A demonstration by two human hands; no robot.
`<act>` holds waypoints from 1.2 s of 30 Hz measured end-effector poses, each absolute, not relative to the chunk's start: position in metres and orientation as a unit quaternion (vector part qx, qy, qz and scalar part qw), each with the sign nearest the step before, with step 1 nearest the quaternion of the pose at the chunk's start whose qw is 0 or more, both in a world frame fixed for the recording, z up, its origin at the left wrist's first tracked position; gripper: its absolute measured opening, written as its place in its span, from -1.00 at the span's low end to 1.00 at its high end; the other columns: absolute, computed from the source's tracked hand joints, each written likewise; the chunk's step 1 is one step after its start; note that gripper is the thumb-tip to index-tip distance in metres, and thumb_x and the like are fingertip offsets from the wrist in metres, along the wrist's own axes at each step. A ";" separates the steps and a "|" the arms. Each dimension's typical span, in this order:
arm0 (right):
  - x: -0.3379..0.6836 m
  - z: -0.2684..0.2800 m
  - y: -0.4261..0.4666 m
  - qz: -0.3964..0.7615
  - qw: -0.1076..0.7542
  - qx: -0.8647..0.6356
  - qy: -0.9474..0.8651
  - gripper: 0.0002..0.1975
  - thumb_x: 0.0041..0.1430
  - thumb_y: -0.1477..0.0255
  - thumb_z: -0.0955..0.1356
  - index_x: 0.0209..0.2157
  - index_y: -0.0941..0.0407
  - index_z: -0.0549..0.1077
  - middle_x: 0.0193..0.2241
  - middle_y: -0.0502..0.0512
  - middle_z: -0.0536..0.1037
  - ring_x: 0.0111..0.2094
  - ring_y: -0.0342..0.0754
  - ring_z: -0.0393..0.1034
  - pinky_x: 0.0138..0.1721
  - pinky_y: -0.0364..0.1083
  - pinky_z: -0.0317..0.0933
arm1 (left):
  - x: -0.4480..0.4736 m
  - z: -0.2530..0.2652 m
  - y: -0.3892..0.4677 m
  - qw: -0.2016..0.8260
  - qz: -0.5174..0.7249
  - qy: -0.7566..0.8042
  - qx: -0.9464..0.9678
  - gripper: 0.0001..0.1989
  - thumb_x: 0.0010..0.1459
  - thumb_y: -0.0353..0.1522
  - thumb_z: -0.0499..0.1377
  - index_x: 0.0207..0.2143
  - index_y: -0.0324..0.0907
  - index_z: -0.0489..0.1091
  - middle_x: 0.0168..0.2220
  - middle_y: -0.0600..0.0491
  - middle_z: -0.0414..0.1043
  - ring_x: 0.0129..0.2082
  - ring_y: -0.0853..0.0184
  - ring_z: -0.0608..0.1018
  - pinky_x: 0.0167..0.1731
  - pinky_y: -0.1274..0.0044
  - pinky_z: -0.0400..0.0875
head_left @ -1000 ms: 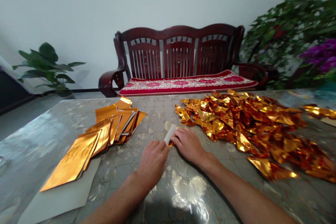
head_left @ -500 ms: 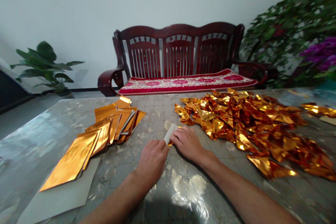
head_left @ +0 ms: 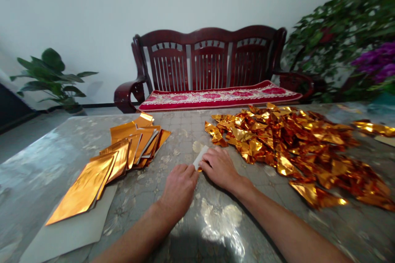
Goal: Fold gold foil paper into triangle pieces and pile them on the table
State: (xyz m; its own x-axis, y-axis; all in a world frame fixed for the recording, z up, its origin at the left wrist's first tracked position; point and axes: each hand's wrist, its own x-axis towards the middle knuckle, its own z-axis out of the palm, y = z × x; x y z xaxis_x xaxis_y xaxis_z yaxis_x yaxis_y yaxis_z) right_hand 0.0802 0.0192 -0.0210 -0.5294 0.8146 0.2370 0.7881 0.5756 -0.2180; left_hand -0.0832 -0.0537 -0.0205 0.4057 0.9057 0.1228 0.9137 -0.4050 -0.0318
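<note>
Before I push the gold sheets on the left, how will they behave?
The gold sheets will likely slide apart, since they lie loosely fanned. Each is probably light and bendy: edges look thin and the front one is wrinkled. They may slip easily, given the shiny faces.

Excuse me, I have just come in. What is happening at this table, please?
A person is handling a pale strip at a patterned table. The left hand holds its near end, and fingers of the right hand cover its right side, where a bit of gold foil shows. On the left, flat gold foil sheets lie fanned, partly over a larger pale sheet. On the right is a big heap of folded gold foil pieces.
</note>
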 end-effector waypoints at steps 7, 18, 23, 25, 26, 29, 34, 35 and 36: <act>0.082 -0.022 0.017 0.044 0.197 -0.494 -0.846 -0.80 0.23 0.35 0.39 -0.48 0.08 0.47 -0.39 0.03 0.53 -0.25 -0.01 0.28 -0.22 -0.04 0.02 | -0.079 -0.020 -0.054 0.024 -0.064 -0.528 -0.846 -0.81 0.27 -0.51 0.07 -0.17 -0.19 0.47 -0.14 -0.05 0.48 -0.12 0.18 0.46 -0.08 0.36 0.39; 0.090 -0.019 0.005 0.067 0.191 -0.522 -0.828 -0.71 0.36 0.31 0.28 -0.43 0.07 0.49 -0.32 0.05 0.54 -0.20 -0.02 0.39 -0.21 -0.07 0.11 | -0.077 -0.019 -0.055 0.022 -0.004 -0.502 -0.865 -0.73 0.25 -0.56 0.07 -0.04 -0.27 0.44 -0.09 -0.09 0.46 -0.10 0.19 0.50 -0.06 0.39 0.46; 0.091 -0.019 0.003 0.080 0.201 -0.549 -0.807 -0.73 0.33 0.31 0.32 -0.45 0.09 0.45 -0.32 0.05 0.54 -0.27 -0.06 0.40 -0.27 -0.10 0.11 | -0.077 -0.018 -0.055 0.024 0.000 -0.496 -0.868 -0.74 0.24 -0.55 0.08 -0.05 -0.27 0.44 -0.10 -0.08 0.46 -0.08 0.18 0.49 -0.05 0.39 0.46; 0.091 -0.019 0.003 0.078 0.195 -0.546 -0.811 -0.74 0.34 0.32 0.31 -0.43 0.10 0.46 -0.30 0.07 0.54 -0.23 -0.05 0.41 -0.24 -0.10 0.13 | -0.077 -0.018 -0.055 0.022 -0.001 -0.496 -0.868 -0.76 0.25 -0.54 0.09 -0.06 -0.27 0.44 -0.11 -0.08 0.45 -0.10 0.18 0.48 -0.06 0.38 0.46; 0.091 -0.019 0.003 0.076 0.191 -0.544 -0.813 -0.75 0.35 0.32 0.30 -0.41 0.10 0.47 -0.28 0.08 0.54 -0.21 -0.04 0.41 -0.22 -0.11 0.14 | -0.077 -0.018 -0.056 0.021 -0.001 -0.495 -0.869 -0.77 0.25 -0.53 0.09 -0.07 -0.26 0.44 -0.11 -0.07 0.45 -0.10 0.18 0.48 -0.06 0.38 0.46; 0.092 -0.018 0.003 0.067 0.176 -0.542 -0.819 -0.75 0.36 0.33 0.29 -0.36 0.12 0.49 -0.26 0.10 0.54 -0.17 -0.03 0.42 -0.18 -0.11 0.15 | -0.078 -0.018 -0.056 0.024 0.001 -0.492 -0.870 -0.79 0.25 -0.52 0.10 -0.09 -0.26 0.45 -0.12 -0.07 0.46 -0.12 0.18 0.48 -0.08 0.37 0.47; 0.091 -0.018 0.003 0.043 0.156 -0.540 -0.826 -0.73 0.37 0.37 0.26 -0.38 0.13 0.51 -0.28 0.11 0.54 -0.18 -0.03 0.42 -0.18 -0.10 0.16 | -0.077 -0.017 -0.055 0.028 0.005 -0.490 -0.871 -0.81 0.25 -0.52 0.11 -0.13 -0.26 0.46 -0.15 -0.06 0.46 -0.14 0.17 0.48 -0.12 0.36 0.48; 0.090 -0.019 0.003 0.038 0.155 -0.541 -0.826 -0.73 0.36 0.37 0.26 -0.39 0.12 0.50 -0.29 0.10 0.54 -0.19 -0.03 0.42 -0.19 -0.10 0.15 | -0.077 -0.017 -0.054 0.027 0.005 -0.489 -0.872 -0.82 0.25 -0.52 0.11 -0.13 -0.26 0.46 -0.15 -0.06 0.46 -0.15 0.17 0.48 -0.12 0.36 0.48; 0.090 -0.019 0.003 0.034 0.154 -0.542 -0.825 -0.73 0.35 0.38 0.26 -0.41 0.12 0.50 -0.29 0.10 0.54 -0.21 -0.03 0.41 -0.21 -0.10 0.15 | -0.077 -0.018 -0.054 0.025 0.005 -0.488 -0.872 -0.82 0.25 -0.52 0.12 -0.14 -0.26 0.46 -0.15 -0.06 0.46 -0.15 0.17 0.48 -0.13 0.36 0.48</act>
State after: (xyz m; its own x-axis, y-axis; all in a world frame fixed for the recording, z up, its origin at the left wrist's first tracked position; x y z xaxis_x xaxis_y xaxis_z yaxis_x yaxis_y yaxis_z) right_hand 0.0900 0.0031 -0.0192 -0.3640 0.9057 0.2173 0.8848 0.4091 -0.2230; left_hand -0.0775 -0.0541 -0.0178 0.5227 0.8524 0.0157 0.8518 -0.5215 -0.0495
